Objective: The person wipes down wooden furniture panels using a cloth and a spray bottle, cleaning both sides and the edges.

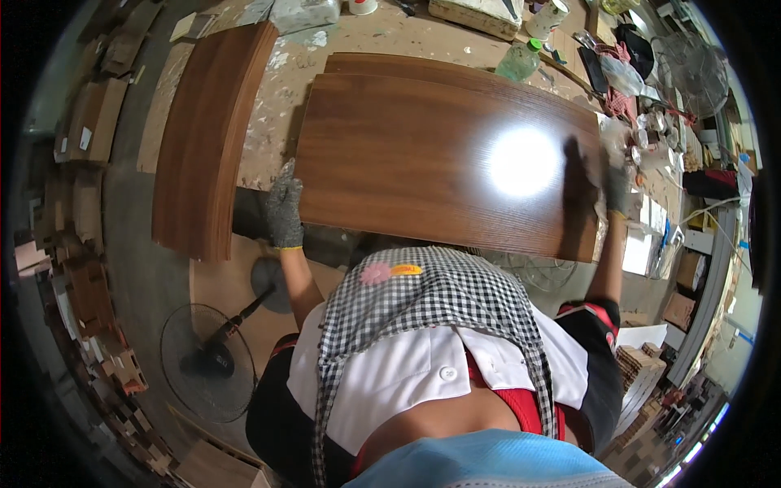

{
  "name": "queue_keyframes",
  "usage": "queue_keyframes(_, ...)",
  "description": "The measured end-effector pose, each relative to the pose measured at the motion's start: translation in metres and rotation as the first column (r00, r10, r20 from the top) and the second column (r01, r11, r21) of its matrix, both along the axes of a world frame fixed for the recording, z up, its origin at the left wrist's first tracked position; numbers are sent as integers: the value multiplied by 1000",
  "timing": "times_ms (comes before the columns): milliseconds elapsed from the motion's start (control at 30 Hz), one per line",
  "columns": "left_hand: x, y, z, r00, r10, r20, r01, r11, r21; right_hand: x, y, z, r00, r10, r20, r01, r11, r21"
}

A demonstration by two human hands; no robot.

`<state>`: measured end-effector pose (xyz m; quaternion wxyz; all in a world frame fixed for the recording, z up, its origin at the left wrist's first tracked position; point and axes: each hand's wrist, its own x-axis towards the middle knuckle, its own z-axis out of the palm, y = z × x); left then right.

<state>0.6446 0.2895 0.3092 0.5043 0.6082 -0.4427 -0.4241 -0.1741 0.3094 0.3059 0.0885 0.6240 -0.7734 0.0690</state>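
Observation:
A brown wood-grain board (407, 154) lies in front of me on top of another brown board (382, 63), whose far edge shows behind it. My left hand (285, 203), in a grey knit glove, holds the near part of the board's left edge, fingers close together. Beyond the right edge is my right hand (616, 187), gloved too and smeared by motion. Something whitish and blurred shows at its fingers; I cannot make out what it is. A bright glare and the dark shadow of a hand fall on the board's right part.
Left of me stands a stack of long brown boards (203, 146). On the paint-marked table (285, 89) are a green-capped bottle (521, 61), a white cup (547, 18) and clutter at the right. A floor fan (209, 362) stands at the lower left, another fan (691, 73) at the far right.

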Motion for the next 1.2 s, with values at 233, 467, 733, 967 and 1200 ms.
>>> queue_keyframes(233,1,0,12,987,-27,159,34,998,-43,430,-175,-1,925,380,29,-350,877,-331)
queue_keyframes(467,15,16,-32,681,573,457,-523,817,-245,744,-134,68,293,837,463,-945,179,275)
queue_keyframes(733,-1,29,-36,851,277,446,-222,960,-172,602,-82,64,433,896,98,-851,442,-285)
queue_keyframes(967,-3,22,-31,897,200,393,-162,979,-128,193,-85,16,941,71,-330,-104,991,-82)
queue_keyframes(1200,-4,27,-29,890,254,379,-219,967,-133,14,-92,53,745,-551,377,566,820,79)
